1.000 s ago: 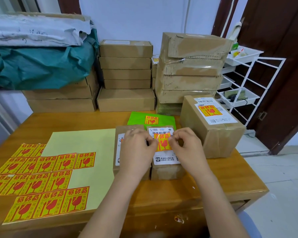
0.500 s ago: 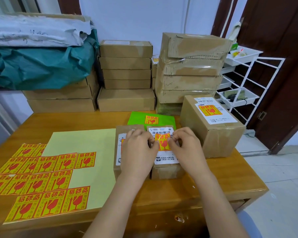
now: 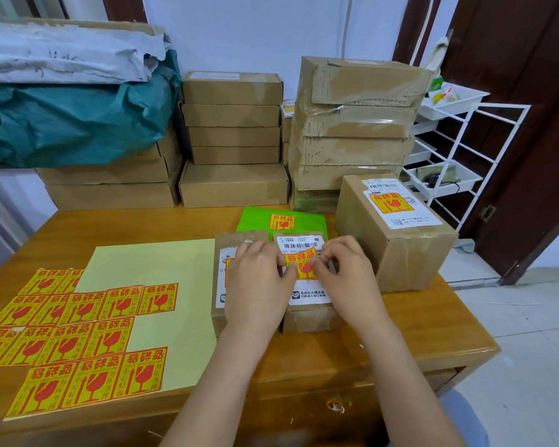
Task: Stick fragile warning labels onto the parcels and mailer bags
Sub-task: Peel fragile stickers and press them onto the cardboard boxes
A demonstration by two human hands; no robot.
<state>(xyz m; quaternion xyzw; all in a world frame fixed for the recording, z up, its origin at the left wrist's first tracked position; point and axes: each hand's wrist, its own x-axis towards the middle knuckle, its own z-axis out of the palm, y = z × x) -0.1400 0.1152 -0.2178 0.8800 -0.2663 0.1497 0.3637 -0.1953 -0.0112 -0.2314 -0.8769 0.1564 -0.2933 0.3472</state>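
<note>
Between both hands' grips, left hand (image 3: pixel 259 279) and right hand (image 3: pixel 342 275), lies the fragile label (image 3: pixel 301 263).

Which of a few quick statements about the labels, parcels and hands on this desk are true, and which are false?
1. Both hands are on a red-and-yellow fragile label atop a small brown cardboard parcel. True.
2. The green mailer bag has no fragile label. False: it carries one.
3. The large brown cardboard box at right already bears a fragile label. True.
4. The pale yellow backing sheet is full of labels. False: its upper part is bare.
</note>
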